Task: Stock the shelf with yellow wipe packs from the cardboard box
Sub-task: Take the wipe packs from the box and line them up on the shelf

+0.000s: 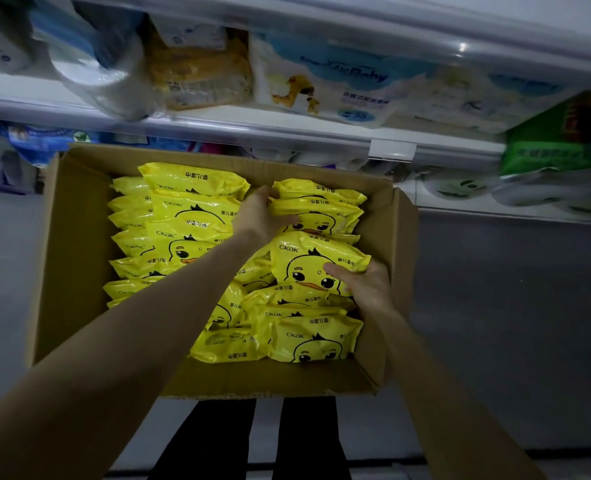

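Note:
An open cardboard box (76,237) sits on the floor in front of the shelf, filled with several yellow wipe packs printed with a duck face. My left hand (264,216) reaches into the far right part of the box, its fingers curled over the left edge of a stack of yellow packs (325,209). My right hand (363,285) grips the right side of a duck-face pack (308,261) lying on top near the box's right wall, thumb on its front.
White shelf boards (287,129) run across the top, holding packs of tissue and baby goods, a yellow pack (197,74) and a green pack (560,147) at the right. Grey floor (495,306) lies on both sides of the box. My dark trouser legs (252,441) stand below it.

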Action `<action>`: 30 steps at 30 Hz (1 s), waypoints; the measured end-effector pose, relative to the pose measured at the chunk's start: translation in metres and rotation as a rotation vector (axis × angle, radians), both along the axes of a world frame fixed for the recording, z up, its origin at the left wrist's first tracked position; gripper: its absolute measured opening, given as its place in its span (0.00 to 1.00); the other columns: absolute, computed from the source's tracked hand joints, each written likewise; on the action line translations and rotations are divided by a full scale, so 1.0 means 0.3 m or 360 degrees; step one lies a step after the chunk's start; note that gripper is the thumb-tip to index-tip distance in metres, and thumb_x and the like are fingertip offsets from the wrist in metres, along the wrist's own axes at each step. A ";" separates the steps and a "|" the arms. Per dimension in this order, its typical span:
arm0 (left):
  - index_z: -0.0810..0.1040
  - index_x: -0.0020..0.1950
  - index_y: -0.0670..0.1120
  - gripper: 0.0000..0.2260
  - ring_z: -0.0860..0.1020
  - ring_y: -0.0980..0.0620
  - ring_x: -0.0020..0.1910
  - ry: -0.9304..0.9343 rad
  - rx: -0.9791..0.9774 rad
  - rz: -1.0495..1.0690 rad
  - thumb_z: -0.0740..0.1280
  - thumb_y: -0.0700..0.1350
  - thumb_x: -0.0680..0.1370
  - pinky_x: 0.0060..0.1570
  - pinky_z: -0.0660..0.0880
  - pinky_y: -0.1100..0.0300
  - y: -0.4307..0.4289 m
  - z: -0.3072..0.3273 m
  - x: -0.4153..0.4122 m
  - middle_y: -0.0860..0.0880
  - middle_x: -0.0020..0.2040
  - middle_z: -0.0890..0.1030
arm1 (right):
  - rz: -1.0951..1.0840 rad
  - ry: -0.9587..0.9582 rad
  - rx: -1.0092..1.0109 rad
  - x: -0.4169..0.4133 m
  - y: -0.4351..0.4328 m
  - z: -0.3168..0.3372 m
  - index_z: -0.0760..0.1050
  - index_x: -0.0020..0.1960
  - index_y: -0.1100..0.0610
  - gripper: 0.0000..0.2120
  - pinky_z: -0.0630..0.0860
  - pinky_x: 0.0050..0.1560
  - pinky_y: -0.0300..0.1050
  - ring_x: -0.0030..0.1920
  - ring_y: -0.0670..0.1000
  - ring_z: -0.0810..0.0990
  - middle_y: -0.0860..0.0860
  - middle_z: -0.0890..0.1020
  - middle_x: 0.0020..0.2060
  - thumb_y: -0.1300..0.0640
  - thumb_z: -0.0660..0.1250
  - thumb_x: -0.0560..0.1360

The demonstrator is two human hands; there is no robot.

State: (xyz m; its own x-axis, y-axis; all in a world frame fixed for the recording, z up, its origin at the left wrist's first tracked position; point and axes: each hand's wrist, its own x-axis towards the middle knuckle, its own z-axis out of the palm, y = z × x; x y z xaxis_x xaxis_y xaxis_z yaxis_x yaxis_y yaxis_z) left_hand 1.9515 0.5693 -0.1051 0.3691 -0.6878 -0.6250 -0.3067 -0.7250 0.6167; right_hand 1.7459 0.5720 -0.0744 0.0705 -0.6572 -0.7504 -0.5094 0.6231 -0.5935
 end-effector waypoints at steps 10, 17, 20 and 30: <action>0.80 0.46 0.40 0.07 0.70 0.52 0.38 0.0060 -0.0270 -0.0159 0.73 0.42 0.72 0.30 0.64 0.67 0.039 0.175 0.059 0.46 0.39 0.75 | 0.0076 0.0003 -0.0043 0.001 0.001 0.164 0.79 0.53 0.58 0.17 0.72 0.37 0.36 0.39 0.43 0.77 0.47 0.81 0.41 0.55 0.76 0.67; 0.73 0.33 0.45 0.11 0.66 0.61 0.23 0.0123 -0.0617 -0.0229 0.72 0.40 0.72 0.25 0.62 0.67 0.022 0.607 0.190 0.52 0.28 0.70 | 0.0172 -0.0097 -0.0303 0.047 -0.079 0.490 0.79 0.46 0.52 0.14 0.72 0.35 0.39 0.35 0.45 0.79 0.47 0.84 0.41 0.52 0.79 0.64; 0.71 0.31 0.46 0.13 0.65 0.61 0.19 0.0141 -0.0750 -0.0159 0.72 0.38 0.72 0.22 0.63 0.68 -0.007 0.822 0.229 0.55 0.22 0.69 | 0.0174 -0.0216 -0.0452 0.080 -0.132 0.695 0.80 0.42 0.54 0.10 0.71 0.31 0.36 0.28 0.42 0.76 0.44 0.83 0.33 0.56 0.78 0.65; 0.71 0.34 0.44 0.12 0.65 0.60 0.20 -0.0110 -0.1227 -0.0188 0.72 0.41 0.73 0.21 0.63 0.67 -0.095 1.490 0.331 0.48 0.26 0.70 | 0.0293 -0.0502 -0.0974 0.185 -0.285 1.304 0.78 0.49 0.59 0.11 0.71 0.27 0.30 0.25 0.37 0.77 0.40 0.81 0.26 0.66 0.74 0.68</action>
